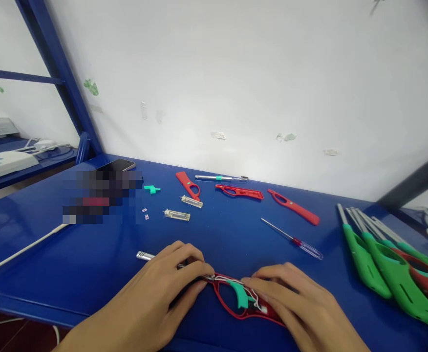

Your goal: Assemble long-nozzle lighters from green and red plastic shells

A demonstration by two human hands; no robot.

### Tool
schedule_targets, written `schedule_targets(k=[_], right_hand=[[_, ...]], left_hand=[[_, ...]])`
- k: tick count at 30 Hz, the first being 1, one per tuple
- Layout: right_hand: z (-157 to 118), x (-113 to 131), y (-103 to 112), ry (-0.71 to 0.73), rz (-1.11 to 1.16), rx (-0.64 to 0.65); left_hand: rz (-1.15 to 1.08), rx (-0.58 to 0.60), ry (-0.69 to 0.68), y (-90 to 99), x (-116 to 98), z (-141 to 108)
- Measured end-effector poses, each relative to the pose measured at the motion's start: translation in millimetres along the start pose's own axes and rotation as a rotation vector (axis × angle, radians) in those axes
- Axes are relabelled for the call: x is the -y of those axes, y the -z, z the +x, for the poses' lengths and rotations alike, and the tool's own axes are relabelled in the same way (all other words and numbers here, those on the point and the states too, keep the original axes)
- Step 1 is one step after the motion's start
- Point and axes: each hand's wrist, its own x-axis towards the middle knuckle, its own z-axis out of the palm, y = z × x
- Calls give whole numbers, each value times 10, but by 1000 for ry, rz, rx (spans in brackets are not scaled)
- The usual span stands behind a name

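Observation:
An opened red gas lighter shell (229, 311) lies in front of me near the table's front edge. Inside it sit a green trigger (241, 295), thin white wires (255, 296) and a small dark part. Its silver metal tube (145, 255) sticks out to the left, partly under my left hand (172, 283). The thumb and fingers of that hand are closed on the tube where it meets the shell. My right hand (302, 300) grips the shell's handle end, fingertips at the wires; the covered part of the handle is hidden.
Behind my hands lie red shell halves (294, 210), clear fuel tanks (177, 215), a loose green trigger (151, 188), a metal tube (206, 178) and a screwdriver (294, 239). Several green lighters (390, 274) are piled right. A phone (120, 166) and white cable (23, 249) are left.

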Motion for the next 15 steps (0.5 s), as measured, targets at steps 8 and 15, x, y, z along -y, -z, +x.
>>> schedule_targets(k=[8, 15], right_hand=[[36, 19, 0, -39, 25, 24], [53, 31, -11, -85, 41, 60]], left_hand=[[96, -55, -100, 23, -38, 39], [142, -110, -143, 51, -49, 120]])
